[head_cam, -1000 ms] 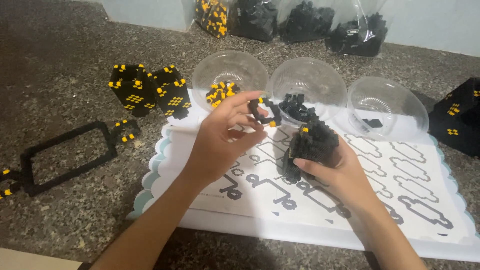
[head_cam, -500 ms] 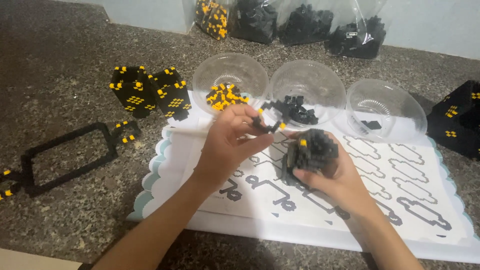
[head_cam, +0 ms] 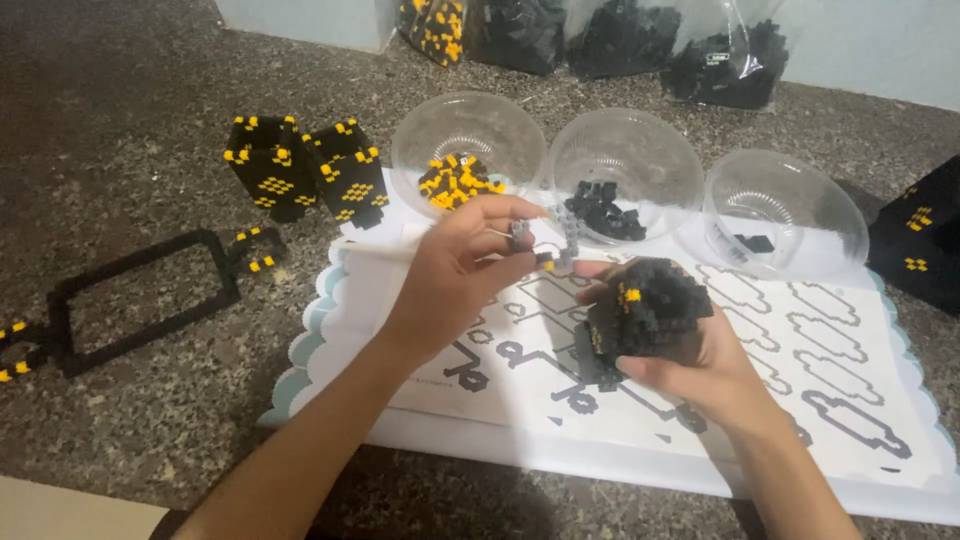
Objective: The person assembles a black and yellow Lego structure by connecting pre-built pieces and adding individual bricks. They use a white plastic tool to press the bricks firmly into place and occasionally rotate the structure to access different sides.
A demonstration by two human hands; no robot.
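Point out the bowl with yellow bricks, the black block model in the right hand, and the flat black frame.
bowl with yellow bricks (head_cam: 470, 125), head view, bare far wall.
black block model (head_cam: 655, 305), head view, studded top.
flat black frame (head_cam: 140, 262), head view, far bar.

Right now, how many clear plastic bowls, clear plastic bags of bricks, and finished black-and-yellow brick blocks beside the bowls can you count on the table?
Clear round plastic bowls: 3, with yellow bricks, black bricks, few black bricks.
Clear plastic bags of small bricks along the back: 4.
Finished black-and-yellow brick blocks left of the bowls: 2.
Total: 9.
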